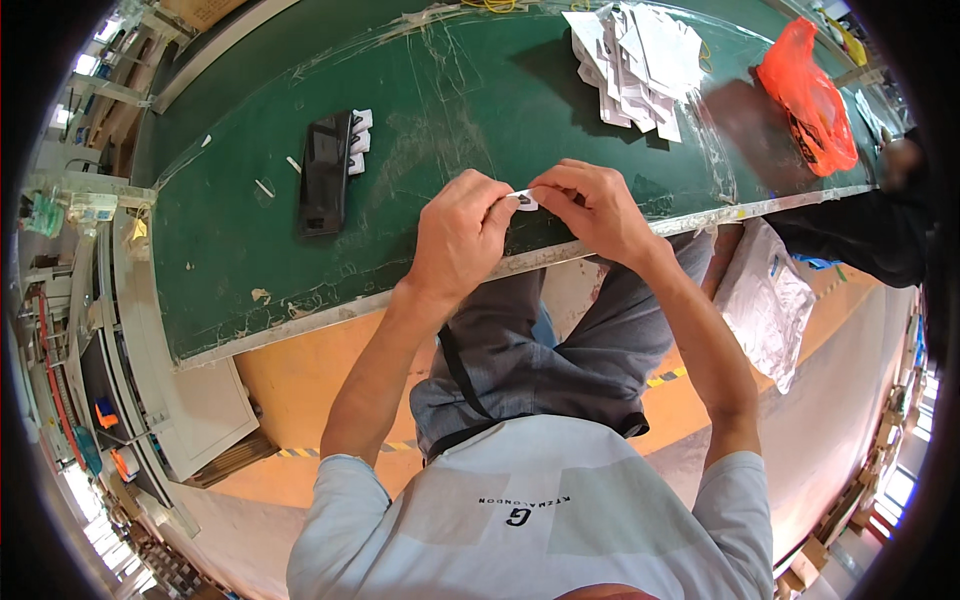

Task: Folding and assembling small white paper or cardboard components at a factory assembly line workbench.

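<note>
Tag (526, 201), small and white, is by the near edge of the counter (230, 200); from far away I see my left grip (462, 225) and right grip (598, 207) pinched on its ends, maybe to keep it still

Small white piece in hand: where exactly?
In the head view, the small white piece is slightly right of centre, held at its ends by the left hand and right hand, over the green table near its front edge.

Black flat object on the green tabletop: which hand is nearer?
Left. The left hand is right of the black object; the right hand is farther right.
</note>
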